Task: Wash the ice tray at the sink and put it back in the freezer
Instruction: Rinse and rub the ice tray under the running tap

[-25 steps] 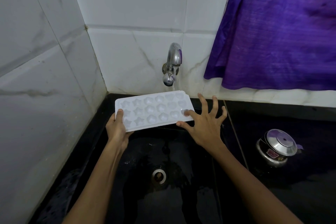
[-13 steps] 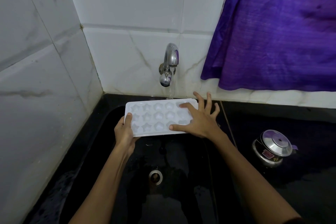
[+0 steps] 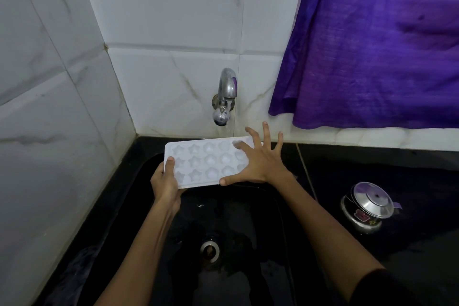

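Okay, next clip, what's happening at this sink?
A person is washing a white ice tray over a black sink. The left hand grips the tray's left end, thumb on top. The right hand lies flat with spread fingers across the tray's right end. A thin stream runs from the wall tap beside the tray's far right corner. A steel pot sits on the counter to the right.

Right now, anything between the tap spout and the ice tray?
Only a thin stream of water falling from the tap toward the ice tray, near the right hand. Nothing solid, per the head view.
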A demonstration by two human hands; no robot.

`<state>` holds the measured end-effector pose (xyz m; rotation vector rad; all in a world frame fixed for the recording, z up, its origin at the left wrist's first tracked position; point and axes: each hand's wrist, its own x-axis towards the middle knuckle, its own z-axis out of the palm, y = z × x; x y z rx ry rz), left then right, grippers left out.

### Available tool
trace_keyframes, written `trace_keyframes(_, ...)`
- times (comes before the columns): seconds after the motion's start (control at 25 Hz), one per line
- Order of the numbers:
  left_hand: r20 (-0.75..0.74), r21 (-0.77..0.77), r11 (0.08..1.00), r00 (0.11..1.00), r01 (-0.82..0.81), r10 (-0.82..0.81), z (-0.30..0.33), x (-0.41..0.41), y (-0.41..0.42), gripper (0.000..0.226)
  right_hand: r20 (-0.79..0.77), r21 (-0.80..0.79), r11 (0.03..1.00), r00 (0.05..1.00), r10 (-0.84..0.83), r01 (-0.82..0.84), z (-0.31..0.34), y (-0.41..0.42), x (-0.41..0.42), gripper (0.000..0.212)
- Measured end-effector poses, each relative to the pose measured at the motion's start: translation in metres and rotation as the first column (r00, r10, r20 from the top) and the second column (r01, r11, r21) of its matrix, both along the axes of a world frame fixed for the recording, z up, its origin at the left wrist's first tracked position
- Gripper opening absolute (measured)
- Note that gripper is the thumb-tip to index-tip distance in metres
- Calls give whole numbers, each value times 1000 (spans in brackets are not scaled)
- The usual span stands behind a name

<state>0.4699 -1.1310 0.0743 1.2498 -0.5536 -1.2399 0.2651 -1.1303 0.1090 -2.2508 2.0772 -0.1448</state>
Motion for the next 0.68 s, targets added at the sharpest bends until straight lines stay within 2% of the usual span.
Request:
trace_keyframes(0.12,19,-3,1000,1000,13,-13,1,0,-3,27,9,-17,1000,1000,-16,16,5,-7,-1,95)
trace_keyframes(0.32,38,8,1000,999,-5,4,2,5,-7,31,2,-68,997,1000,-30,30,4,-6,4,86)
trace_keyframes(0.48,26,8,1000,1000,1,-1,2,6,-3,31,-30,-216,975,997,-65,57,1,-3,12,105)
trace_keyframes(0.56,39,6,1000,999,-8,8,3,6,-3,33,-48,-242,969,997,-61,47,-3,-2,18,110)
trace_keyframes(0.68,62,9,1000,998,-10,10,0,8,-1,31,7,-165,986,1000,-24,25,-5,0,19,99)
